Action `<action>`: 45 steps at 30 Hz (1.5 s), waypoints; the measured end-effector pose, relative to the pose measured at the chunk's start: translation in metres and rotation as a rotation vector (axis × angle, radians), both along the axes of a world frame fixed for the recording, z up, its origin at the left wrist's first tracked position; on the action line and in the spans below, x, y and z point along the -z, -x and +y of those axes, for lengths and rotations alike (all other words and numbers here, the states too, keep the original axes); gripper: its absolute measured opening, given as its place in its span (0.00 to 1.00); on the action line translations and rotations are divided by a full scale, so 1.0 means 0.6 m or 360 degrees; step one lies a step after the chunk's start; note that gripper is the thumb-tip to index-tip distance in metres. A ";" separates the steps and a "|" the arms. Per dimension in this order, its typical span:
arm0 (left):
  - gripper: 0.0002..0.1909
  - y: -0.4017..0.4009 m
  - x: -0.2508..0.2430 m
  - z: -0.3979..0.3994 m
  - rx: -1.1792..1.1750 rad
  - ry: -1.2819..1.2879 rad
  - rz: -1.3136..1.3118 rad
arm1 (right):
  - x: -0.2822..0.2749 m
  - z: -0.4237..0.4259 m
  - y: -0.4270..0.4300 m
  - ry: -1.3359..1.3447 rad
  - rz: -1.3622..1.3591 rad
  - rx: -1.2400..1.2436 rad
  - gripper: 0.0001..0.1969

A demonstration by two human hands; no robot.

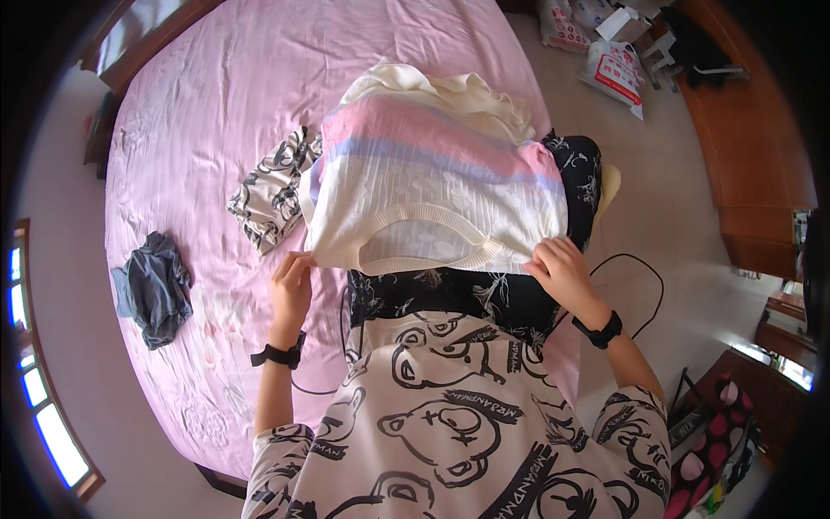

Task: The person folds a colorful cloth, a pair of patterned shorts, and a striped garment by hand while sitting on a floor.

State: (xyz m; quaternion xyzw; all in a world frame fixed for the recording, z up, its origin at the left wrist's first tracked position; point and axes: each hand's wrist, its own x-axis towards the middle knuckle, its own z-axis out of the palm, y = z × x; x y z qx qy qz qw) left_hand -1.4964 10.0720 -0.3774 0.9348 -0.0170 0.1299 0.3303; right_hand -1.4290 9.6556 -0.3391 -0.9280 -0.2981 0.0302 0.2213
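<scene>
A white knit top with pink and blue bands [428, 165] lies spread over my lap and the bed, its ribbed neckline towards me. My left hand [296, 276] pinches the top at its left shoulder corner. At the opposite shoulder, my right hand [559, 265] grips the fabric between thumb and fingers. Cream ruffled fabric [447, 91] shows at the far end of the top. Beneath it are my black patterned trousers [447, 292]. A folded cream cloth with black print [275, 188] rests on the bed left of the top.
The bed has a pink sheet [214, 97]. A crumpled dark grey garment [157, 289] lies on its left side. Plastic bags [613, 74] stand on the tiled floor at upper right, near a wooden cabinet [746, 143]. A thin black cable [658, 276] loops at my right.
</scene>
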 end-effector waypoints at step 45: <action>0.11 -0.037 0.010 -0.180 0.0291 0.0406 0.0178 | 0.041 0.007 0.021 -0.0104 -0.0038 0.0073 0.06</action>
